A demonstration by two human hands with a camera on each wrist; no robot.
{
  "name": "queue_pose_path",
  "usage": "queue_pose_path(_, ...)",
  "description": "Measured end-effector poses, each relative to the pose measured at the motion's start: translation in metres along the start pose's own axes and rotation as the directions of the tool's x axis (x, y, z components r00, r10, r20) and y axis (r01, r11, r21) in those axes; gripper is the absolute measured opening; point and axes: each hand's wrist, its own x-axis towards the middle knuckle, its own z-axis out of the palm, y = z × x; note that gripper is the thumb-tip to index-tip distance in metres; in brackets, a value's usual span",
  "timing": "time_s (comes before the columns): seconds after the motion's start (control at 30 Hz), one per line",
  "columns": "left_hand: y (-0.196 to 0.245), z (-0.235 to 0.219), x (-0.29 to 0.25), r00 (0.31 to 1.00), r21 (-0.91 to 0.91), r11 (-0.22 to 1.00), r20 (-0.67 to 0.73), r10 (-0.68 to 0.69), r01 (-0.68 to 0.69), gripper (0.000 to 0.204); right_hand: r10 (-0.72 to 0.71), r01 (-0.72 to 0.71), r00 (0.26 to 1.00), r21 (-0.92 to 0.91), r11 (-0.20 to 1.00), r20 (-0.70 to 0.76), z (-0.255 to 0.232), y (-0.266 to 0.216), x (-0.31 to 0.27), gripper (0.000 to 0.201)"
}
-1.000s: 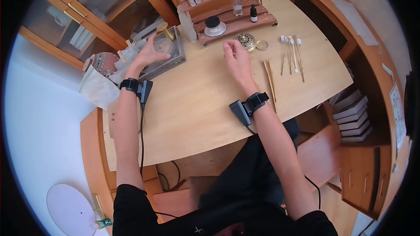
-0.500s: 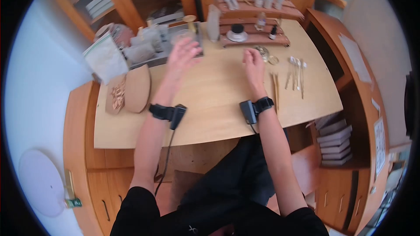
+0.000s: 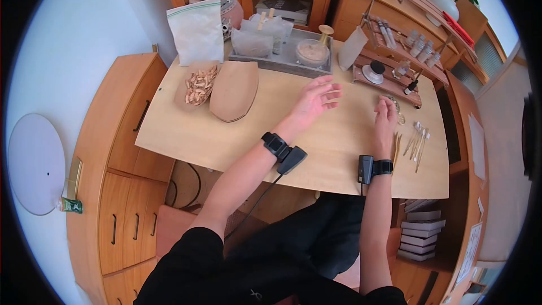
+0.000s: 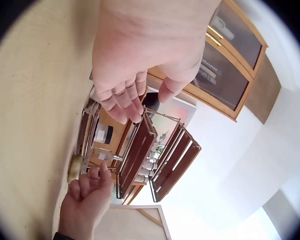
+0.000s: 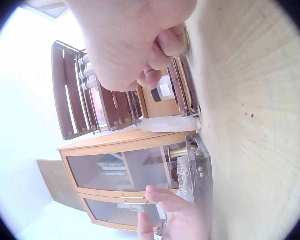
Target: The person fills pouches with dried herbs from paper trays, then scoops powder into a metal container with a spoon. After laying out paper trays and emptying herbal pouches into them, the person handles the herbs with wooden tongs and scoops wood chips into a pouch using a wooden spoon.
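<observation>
My left hand (image 3: 317, 103) hovers over the middle of the table, fingers spread loosely and nothing in them. Behind it stands a grey tray (image 3: 293, 69) with a glass jar of pale powder (image 3: 312, 52) and a flared brass piece (image 3: 326, 31). My right hand (image 3: 385, 123), fingers loosely bent and holding nothing, is beside a pierced brass burner (image 3: 393, 100), which it partly hides. Just right of that wrist lie slim tongs (image 3: 397, 148). Several thin metal tools (image 3: 419, 141) lie farther right. In the left wrist view both hands appear apart, bare of any object.
A slatted wooden rack (image 3: 370, 79) holding small bottles and a black-lidded jar (image 3: 374, 71) stands at the back right. At the left are wood chips (image 3: 200, 86) on a brown dish, an oval brown board (image 3: 234, 91) and a white zip bag (image 3: 197, 34).
The head view has turned left. My left hand has drawn back from the glass jar in the tray towards the middle of the table. My right hand stays near the brass burner.
</observation>
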Motion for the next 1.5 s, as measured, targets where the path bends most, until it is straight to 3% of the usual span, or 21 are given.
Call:
queue_pose_path(0.1,0.004,0.004,-0.001,0.999,0.007,0.999,0.039,-0.033,0.033,0.038,0.018,-0.018,1.000,0.002,1.000,0.009,-0.001,0.001,0.000,0.021)
queue_pose_path(0.17,0.011,0.006,-0.004,0.997,-0.070,0.997,0.074,0.015,-0.010,0.039,-0.004,0.004,1.000,0.008,1.000,-0.004,-0.001,0.001,-0.001,0.021)
queue_pose_path(0.3,0.033,0.014,-0.018,0.999,-0.019,0.999,0.027,0.035,-0.034,0.037,-0.016,0.015,1.000,-0.028,0.999,-0.008,-0.003,0.003,0.001,0.024)
queue_pose_path(0.37,0.067,0.018,-0.031,0.994,0.321,0.944,0.099,0.052,-0.081,0.034,-0.013,0.013,1.000,-0.038,0.999,-0.014,-0.003,-0.005,-0.004,0.024)
queue_pose_path(0.47,0.129,0.028,-0.053,0.996,0.765,0.641,0.093,-0.004,-0.069,0.030,-0.024,0.023,1.000,-0.024,0.999,-0.019,-0.006,-0.002,-0.002,0.024)
queue_pose_path(0.5,0.147,0.026,-0.059,0.998,0.871,0.490,0.059,-0.024,-0.040,0.030,-0.034,0.034,0.999,-0.009,0.999,-0.006,-0.007,0.001,0.000,0.024)
queue_pose_path(0.53,0.162,0.010,-0.059,0.995,0.953,0.286,0.098,0.021,-0.100,0.027,-0.057,0.057,0.998,-0.029,0.998,-0.009,-0.008,0.004,0.002,0.024)
queue_pose_path(0.57,0.173,-0.005,-0.060,0.988,0.986,0.067,0.147,0.057,-0.150,0.026,-0.053,0.053,0.998,-0.019,0.998,-0.021,-0.008,0.002,0.002,0.024)
queue_pose_path(0.6,0.182,-0.002,-0.069,0.988,0.987,0.058,0.148,0.047,-0.151,0.026,-0.082,0.082,0.997,-0.039,0.996,-0.010,-0.006,-0.002,0.000,0.023)
queue_pose_path(0.67,0.192,0.003,-0.089,0.991,0.969,-0.210,-0.127,0.038,0.132,0.024,-0.100,0.100,0.995,-0.055,0.993,0.000,-0.004,-0.003,-0.002,0.022)
queue_pose_path(0.7,0.190,0.001,-0.096,0.991,0.967,-0.216,-0.131,0.031,0.135,0.024,-0.102,0.102,0.995,-0.042,0.994,0.007,-0.004,-0.002,-0.001,0.022)
queue_pose_path(0.77,0.183,-0.006,-0.109,0.985,0.909,-0.398,-0.160,-0.067,0.121,0.028,-0.100,0.100,0.995,-0.028,0.995,0.011,-0.004,0.000,0.000,0.022)
queue_pose_path(1.1,0.167,-0.031,-0.108,0.956,0.857,-0.482,-0.269,-0.117,0.182,0.028,-0.109,0.110,0.994,0.079,0.991,-0.020,-0.002,0.017,0.006,0.022)
queue_pose_path(1.3,0.169,-0.041,-0.102,0.943,0.879,-0.443,-0.280,-0.180,0.176,0.026,-0.101,0.107,0.993,0.123,0.987,-0.054,-0.002,0.020,0.006,0.022)
queue_pose_path(1.4,0.167,-0.029,-0.103,0.947,0.876,-0.451,-0.272,-0.171,0.170,0.022,-0.084,0.090,0.995,0.120,0.989,-0.053,-0.001,0.021,0.009,0.023)
queue_pose_path(1.5,0.163,-0.010,-0.105,0.956,0.839,-0.504,-0.283,-0.080,0.207,0.016,-0.075,0.080,0.996,0.102,0.992,-0.052,-0.002,0.019,0.007,0.024)
